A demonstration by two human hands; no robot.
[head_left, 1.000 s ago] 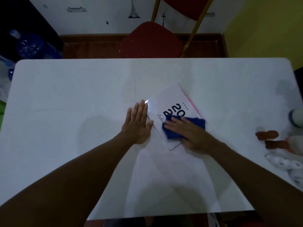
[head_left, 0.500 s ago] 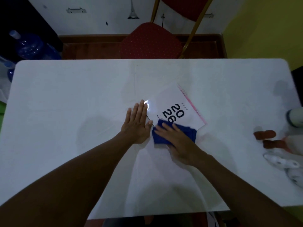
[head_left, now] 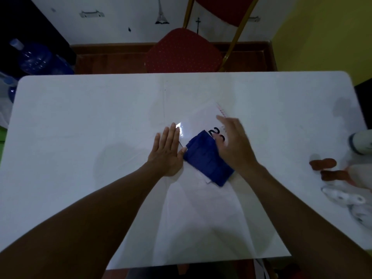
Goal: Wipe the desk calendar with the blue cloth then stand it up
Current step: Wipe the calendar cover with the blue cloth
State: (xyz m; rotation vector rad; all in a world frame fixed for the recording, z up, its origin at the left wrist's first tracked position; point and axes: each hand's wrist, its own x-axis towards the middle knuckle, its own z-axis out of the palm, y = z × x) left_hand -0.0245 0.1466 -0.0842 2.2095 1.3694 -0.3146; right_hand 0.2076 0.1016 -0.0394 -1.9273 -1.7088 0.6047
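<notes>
The white desk calendar (head_left: 201, 121) lies flat and slantwise in the middle of the white table (head_left: 80, 127), with black digits partly showing. The folded blue cloth (head_left: 205, 158) rests on the calendar's near part and hangs over its near corner. My left hand (head_left: 166, 152) presses flat on the table against the calendar's left edge, its thumb touching the cloth. My right hand (head_left: 235, 143), blurred and with fingers spread, hovers over the calendar's right side just beside the cloth. It grips nothing and hides much of the print.
A red chair (head_left: 181, 51) stands behind the table's far edge. A blue water bottle (head_left: 38, 59) sits on the floor at the far left. Two brown pieces (head_left: 324, 164), a white bottle (head_left: 362, 142) and white plastic items (head_left: 342, 198) crowd the table's right edge.
My right hand has come off the blue cloth and moved up and right over the calendar. The cloth now lies loose and turned slantwise. My left hand has stayed in place.
</notes>
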